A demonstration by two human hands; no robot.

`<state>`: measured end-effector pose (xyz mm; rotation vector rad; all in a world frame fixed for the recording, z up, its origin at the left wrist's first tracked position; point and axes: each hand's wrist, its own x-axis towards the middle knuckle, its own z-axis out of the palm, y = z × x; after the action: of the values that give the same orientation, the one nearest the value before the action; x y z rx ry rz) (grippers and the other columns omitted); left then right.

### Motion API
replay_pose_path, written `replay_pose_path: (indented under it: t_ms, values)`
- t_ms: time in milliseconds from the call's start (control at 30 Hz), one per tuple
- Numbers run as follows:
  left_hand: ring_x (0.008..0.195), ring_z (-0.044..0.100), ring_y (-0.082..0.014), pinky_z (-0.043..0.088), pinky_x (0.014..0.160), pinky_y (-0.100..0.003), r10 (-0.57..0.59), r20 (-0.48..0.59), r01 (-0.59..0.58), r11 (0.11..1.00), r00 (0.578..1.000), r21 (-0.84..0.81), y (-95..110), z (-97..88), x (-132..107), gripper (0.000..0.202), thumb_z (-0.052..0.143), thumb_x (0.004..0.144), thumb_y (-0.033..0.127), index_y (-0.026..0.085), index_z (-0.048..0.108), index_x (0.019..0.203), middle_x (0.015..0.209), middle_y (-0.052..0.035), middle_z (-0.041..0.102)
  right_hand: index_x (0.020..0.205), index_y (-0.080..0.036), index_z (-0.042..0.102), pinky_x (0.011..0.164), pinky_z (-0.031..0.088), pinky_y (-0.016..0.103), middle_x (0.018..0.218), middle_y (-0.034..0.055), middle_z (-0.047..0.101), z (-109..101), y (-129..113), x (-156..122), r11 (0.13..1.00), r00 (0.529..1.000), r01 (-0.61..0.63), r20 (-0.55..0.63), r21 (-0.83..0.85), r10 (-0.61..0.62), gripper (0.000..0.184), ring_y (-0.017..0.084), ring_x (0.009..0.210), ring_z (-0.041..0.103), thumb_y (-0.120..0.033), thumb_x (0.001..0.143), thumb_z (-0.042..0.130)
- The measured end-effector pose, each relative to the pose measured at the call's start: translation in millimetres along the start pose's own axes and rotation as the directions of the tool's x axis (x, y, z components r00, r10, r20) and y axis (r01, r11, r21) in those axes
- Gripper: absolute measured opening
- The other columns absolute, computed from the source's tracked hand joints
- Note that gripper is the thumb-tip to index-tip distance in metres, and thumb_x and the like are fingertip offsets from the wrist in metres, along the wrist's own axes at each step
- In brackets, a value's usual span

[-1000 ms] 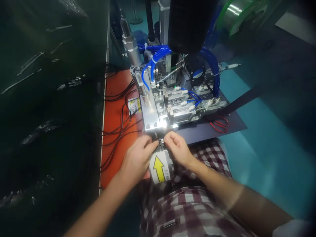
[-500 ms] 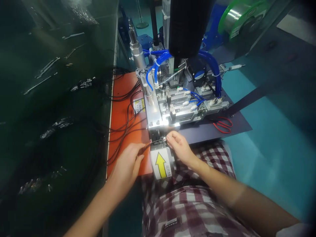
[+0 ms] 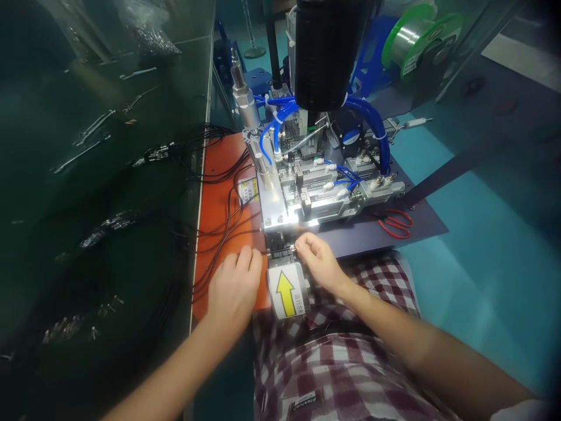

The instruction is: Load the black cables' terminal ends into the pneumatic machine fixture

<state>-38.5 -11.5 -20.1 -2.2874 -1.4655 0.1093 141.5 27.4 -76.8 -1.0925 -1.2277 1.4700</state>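
Observation:
My right hand (image 3: pixel 322 263) pinches the small metal tip (image 3: pixel 293 248) of a thin black cable (image 3: pixel 280 251) at the front of the machine (image 3: pixel 276 210). This cable lies across a dark slotted holder (image 3: pixel 283 257), below the machine's silver front block. Just left of the holder, my left hand (image 3: pixel 234 286) is closed with the back of the hand up and fingers curled down around the cable. Its fingertips are hidden. Beneath both hands, a white label plate with a yellow arrow (image 3: pixel 286 291) sticks out towards my lap.
More black cables (image 3: pixel 225 219) run across the orange mat (image 3: pixel 210 193) to the dark table at left, where bundles of metal-tipped ends (image 3: pixel 153 153) lie. Red-handled scissors (image 3: pixel 397 223) rest on the machine's base at right. A green wire spool (image 3: pixel 412 41) hangs at upper right.
My left hand has turned palm down, its fingers moving up over the cable beside the holder. The cable now lies straighter across the holder. My right hand has stayed in place.

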Motion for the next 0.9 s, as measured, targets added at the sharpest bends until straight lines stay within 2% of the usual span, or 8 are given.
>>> replay_pose_path:
  t_ms: [133,267,367,567,767,900]
  values:
    - [0.101,0.055,-0.0287,0.052,0.084,-0.035,-0.078,-0.073,0.066,0.986,0.994,-0.154,4,12.5,-19,0.043,0.038,0.081,-0.005,0.001,0.058,0.118,0.113,-0.0166,0.064,0.065,-0.021,0.042,0.052,0.027,0.026,0.060,-0.0055,0.035,-1,1,1,0.999,0.999,0.027,-0.018,-0.021,-0.028,0.028,0.011,0.056,0.032,-0.035,0.087,0.051]
    - [0.108,0.054,-0.0276,0.050,0.091,-0.037,-0.100,-0.079,0.075,0.958,0.992,-0.276,-4,22.9,-25,0.045,0.037,0.082,-0.003,0.009,0.056,0.121,0.118,-0.0131,0.063,0.066,-0.021,0.042,0.052,0.028,0.026,0.060,-0.0053,0.036,1,2,1,1.000,0.999,0.024,-0.039,-0.012,-0.024,0.027,0.011,0.057,0.033,-0.035,0.087,0.051]
    - [0.109,0.053,-0.0282,0.050,0.093,-0.040,-0.106,-0.094,0.070,0.942,0.990,-0.327,-7,26.4,-26,0.046,0.037,0.083,-0.002,0.012,0.055,0.123,0.119,-0.0130,0.062,0.065,-0.021,0.042,0.051,0.027,0.025,0.059,-0.0058,0.035,3,3,1,1.000,0.999,0.004,-0.051,0.013,-0.004,0.027,0.010,0.055,0.032,-0.036,0.087,0.051]
    - [0.108,0.054,-0.0287,0.051,0.091,-0.042,-0.136,-0.122,0.078,0.915,0.983,-0.395,-6,27.0,-26,0.043,0.038,0.084,-0.001,0.009,0.056,0.121,0.116,-0.0158,0.062,0.064,-0.022,0.041,0.051,0.028,0.025,0.058,-0.0058,0.035,3,-1,-1,1.000,0.999,-0.016,-0.045,0.025,0.017,0.032,0.010,0.054,0.031,-0.041,0.085,0.055]
    - [0.108,0.055,-0.0266,0.051,0.093,-0.043,-0.169,-0.131,0.089,0.878,0.977,-0.470,-7,29.2,-27,0.047,0.039,0.085,0.001,0.017,0.056,0.125,0.115,-0.0118,0.063,0.064,-0.022,0.040,0.052,0.030,0.026,0.057,-0.0059,0.037,5,-2,1,0.997,0.996,-0.077,-0.036,0.027,0.078,0.032,0.010,0.053,0.034,-0.041,0.086,0.053]
    - [0.107,0.057,-0.0258,0.052,0.092,-0.043,-0.213,-0.151,0.108,0.851,0.965,-0.513,-7,32.8,-27,0.045,0.039,0.085,0.002,0.019,0.059,0.122,0.112,-0.0105,0.064,0.066,-0.021,0.046,0.052,0.029,0.027,0.055,-0.0049,0.041,-11,-2,-5,0.994,0.992,-0.110,-0.056,-0.012,0.109,0.032,0.011,0.052,0.036,-0.044,0.088,0.050]
